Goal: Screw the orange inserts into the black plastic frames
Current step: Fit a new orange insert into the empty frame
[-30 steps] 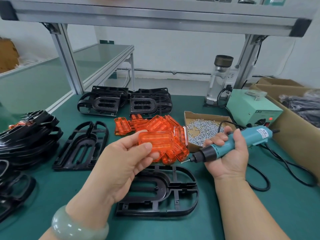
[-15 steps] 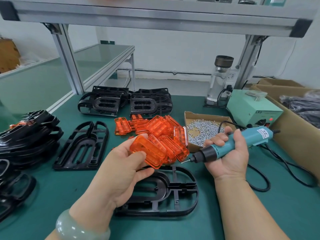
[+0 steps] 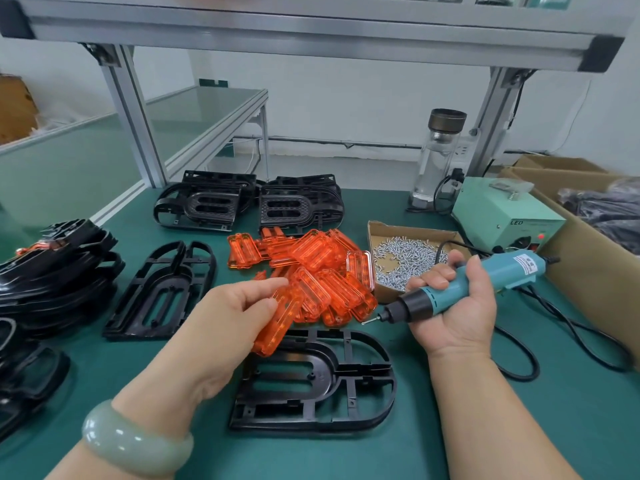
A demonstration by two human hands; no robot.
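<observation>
Left hand (image 3: 228, 317) pinches an orange insert (image 3: 277, 320) above the black frame (image 3: 313, 379) — right hand (image 3: 453, 306) grips the screwdriver (image 3: 464, 289).

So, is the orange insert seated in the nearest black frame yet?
Not yet: out. The left hand pinches the orange insert tilted above the black frame, whose oval opening is empty.

A white wall (image 3: 346, 105) is running behind the bench, and soft, even light is falling across it. An aluminium shelf (image 3: 311, 32) is spanning overhead on slanted metal posts (image 3: 135, 116). The green tabletop (image 3: 571, 427) is stretching below, and a neighbouring green bench (image 3: 207, 109) is standing off to the left.
</observation>
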